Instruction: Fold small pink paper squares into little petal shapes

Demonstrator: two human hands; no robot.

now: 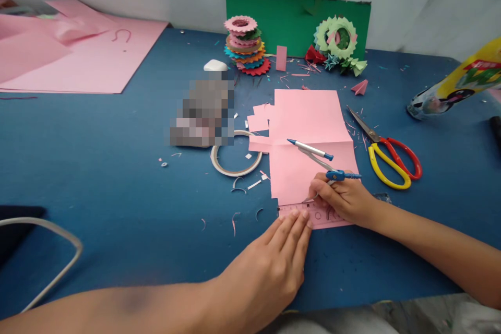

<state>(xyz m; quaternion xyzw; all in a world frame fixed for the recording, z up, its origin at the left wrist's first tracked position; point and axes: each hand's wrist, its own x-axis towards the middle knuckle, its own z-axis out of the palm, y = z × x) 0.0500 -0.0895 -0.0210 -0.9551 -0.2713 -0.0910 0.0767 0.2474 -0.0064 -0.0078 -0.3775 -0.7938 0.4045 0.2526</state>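
A sheet of pink paper (305, 120) with a crease across it lies on the blue table. Along its near edge rests a clear ruler (318, 215). My left hand (274, 258) presses flat on the ruler's left part, fingers stretched out. My right hand (346, 199) is closed round a drawing compass (340, 175), whose point touches down at the ruler's upper edge. A silver and blue pen (311, 150) is fixed in the compass and sticks out over the paper. Part of the ruler is hidden under my right hand.
Scissors (391, 159) lie right of the paper, a tape roll (237, 170) left. Behind are stacked paper rings (246, 47), a green board (274, 15) and folded paper stars (332, 61). A yellow bottle (457, 83) stands right; pink sheets (109, 62) lie far left.
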